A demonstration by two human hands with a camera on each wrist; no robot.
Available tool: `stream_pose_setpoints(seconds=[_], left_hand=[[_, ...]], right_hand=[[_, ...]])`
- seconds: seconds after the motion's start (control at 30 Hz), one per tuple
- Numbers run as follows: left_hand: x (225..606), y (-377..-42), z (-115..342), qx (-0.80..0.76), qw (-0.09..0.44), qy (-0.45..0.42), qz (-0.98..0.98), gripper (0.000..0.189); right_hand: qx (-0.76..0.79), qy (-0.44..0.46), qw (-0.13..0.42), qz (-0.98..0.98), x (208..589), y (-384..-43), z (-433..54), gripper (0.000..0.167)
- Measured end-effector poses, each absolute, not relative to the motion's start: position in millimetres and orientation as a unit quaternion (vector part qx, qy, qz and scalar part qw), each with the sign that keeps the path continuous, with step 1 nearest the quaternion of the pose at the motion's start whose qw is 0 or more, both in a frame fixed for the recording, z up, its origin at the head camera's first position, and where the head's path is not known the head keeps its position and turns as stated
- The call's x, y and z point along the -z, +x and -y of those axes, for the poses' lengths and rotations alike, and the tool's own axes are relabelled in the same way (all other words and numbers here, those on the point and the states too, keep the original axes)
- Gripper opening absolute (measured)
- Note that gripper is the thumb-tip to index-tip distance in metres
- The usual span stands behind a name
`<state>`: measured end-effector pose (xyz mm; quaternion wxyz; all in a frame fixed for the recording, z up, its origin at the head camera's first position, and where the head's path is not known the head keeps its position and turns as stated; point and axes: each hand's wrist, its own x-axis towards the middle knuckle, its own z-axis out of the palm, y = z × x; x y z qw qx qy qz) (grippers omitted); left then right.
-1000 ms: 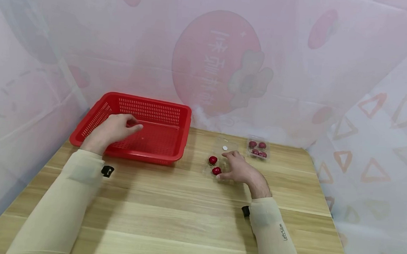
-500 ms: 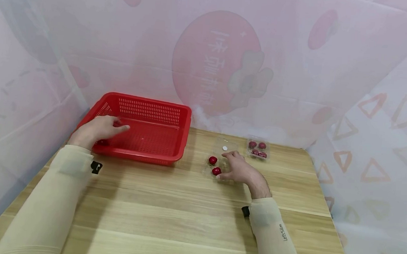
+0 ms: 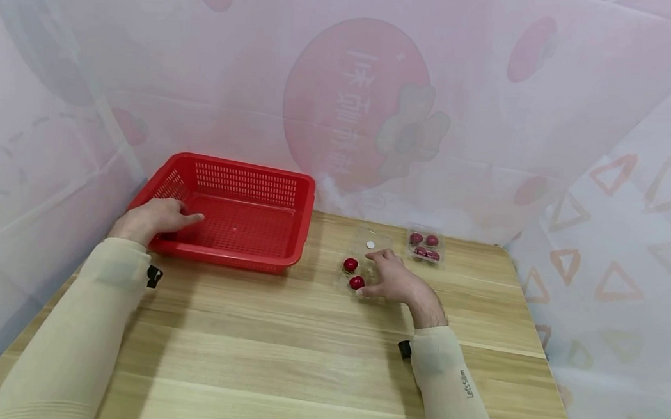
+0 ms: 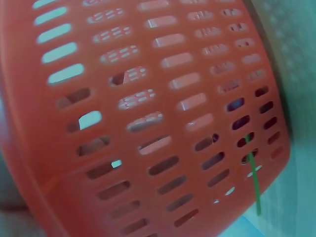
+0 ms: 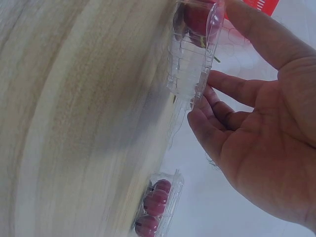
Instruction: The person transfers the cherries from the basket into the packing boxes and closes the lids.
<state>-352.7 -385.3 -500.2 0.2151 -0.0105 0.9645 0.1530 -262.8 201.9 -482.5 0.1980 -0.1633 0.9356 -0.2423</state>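
My left hand [image 3: 153, 217] reaches over the near left rim of the red basket [image 3: 223, 255]. Its thumb stretches out over the basket, while the other fingers dip inside, hidden. In the left wrist view, dark shapes show behind the slotted basket wall [image 4: 163, 123], and a green stem [image 4: 254, 182] pokes out through a slot. My right hand [image 3: 394, 280] holds a clear plastic box [image 5: 190, 64] between thumb and fingertips. Two glossy red cherries [image 3: 351, 264] sit in that box, whose lid [image 3: 375, 236] lies back with a white round sticker.
A second clear box [image 3: 425, 244] with several dark red fruits stands behind my right hand, near the back wall. The wooden table [image 3: 280, 360] extends toward me. Printed cloth walls [image 3: 234, 69] close in the back and both sides.
My left hand has moved left and lowered into the basket's near left corner. A dark red fruit glimpsed under it half a second ago is now hidden. The right hand stays put.
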Motion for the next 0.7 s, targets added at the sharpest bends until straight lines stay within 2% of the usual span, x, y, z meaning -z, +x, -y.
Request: stream_pose_setpoints(seconds=[0.2, 0.43, 0.7], left_hand=[[501.9, -350.3, 384.1, -0.149, 0.222, -0.008, -0.964, 0.103], [484.4, -332.3, 366.5, -0.143, 0.212, 0.005, -0.967, 0.078], [446.1, -300.6, 336.3, -0.156, 0.222, 0.018, -0.962, 0.053]], right_hand=[[0.241, -0.164, 0.199, -0.936, 481.9, -261.8, -202.0, 0.09], [0.242, -0.162, 0.201, -0.935, 482.1, -261.3, -202.7, 0.091], [0.242, -0.162, 0.202, -0.935, 481.7, -261.3, -202.9, 0.091]])
